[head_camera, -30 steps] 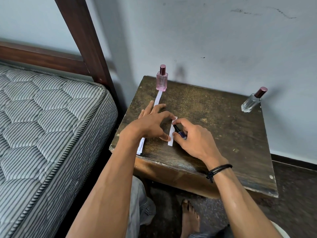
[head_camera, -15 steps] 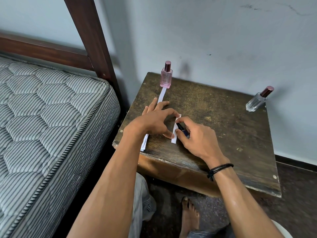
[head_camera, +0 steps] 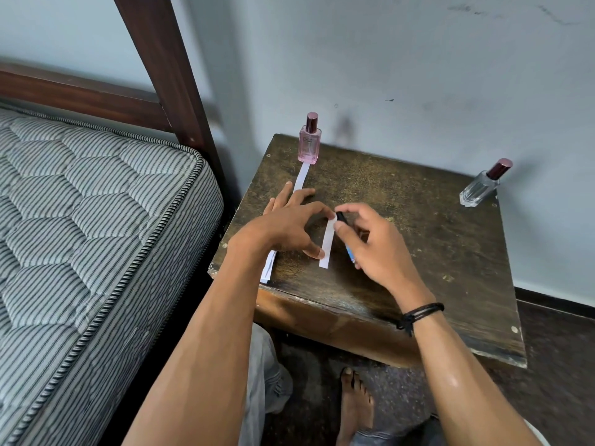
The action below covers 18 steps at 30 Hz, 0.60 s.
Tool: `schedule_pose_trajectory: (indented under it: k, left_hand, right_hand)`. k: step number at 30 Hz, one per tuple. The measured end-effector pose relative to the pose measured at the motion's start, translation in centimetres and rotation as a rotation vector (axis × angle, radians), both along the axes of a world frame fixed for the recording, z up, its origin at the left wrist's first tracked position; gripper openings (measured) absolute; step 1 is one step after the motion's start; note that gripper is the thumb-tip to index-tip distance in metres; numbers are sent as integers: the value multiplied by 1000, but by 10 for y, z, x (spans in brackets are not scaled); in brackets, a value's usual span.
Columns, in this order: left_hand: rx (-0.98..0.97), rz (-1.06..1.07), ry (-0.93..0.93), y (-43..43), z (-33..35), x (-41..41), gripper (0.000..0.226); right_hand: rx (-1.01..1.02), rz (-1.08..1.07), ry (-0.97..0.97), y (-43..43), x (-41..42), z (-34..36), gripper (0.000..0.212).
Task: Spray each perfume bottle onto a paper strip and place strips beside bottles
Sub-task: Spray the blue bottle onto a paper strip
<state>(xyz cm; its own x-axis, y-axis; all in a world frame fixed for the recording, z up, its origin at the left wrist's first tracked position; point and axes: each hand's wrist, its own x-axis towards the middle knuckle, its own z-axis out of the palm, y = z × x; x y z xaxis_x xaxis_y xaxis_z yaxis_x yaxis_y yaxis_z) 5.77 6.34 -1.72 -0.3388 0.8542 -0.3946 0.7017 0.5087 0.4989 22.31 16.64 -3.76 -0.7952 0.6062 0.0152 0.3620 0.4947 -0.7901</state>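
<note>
My right grip (head_camera: 376, 252) is clamped on a small blue bottle (head_camera: 350, 252), its black cap (head_camera: 340, 217) pointing at the far end of a paper strip (head_camera: 326, 244). This strip lies flat near the front edge of the surface (head_camera: 418, 252). My left grip (head_camera: 289, 226) holds it with forefinger and thumb curled onto its two ends. The pink bottle (head_camera: 309, 144) stands at the far left corner, its faint lettering too small to read, with a used strip (head_camera: 301, 177) touching its base. The clear bottle (head_camera: 481, 188) stands at the far right corner. Spare strips (head_camera: 269, 268) lie by the front left corner.
</note>
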Motion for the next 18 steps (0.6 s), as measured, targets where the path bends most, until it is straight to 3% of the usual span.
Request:
schedule_pose_trajectory:
  k: [3,7,11,18]
  left_hand:
    - [2,0,-9,0,0,0,73]
    - [3,7,-15,0,0,-1,74]
    - [3,5,-14,0,0,0,74]
    - [0,4,-3,1,0,0,75]
  right_hand:
    - [-361,-70,86,0,0,10,18]
    - [-634,-173,112,0,-2,13,13]
    - [-940,-238,191,5,-6,10,24]
    - [-1145,-210,301,3,-2,15,33]
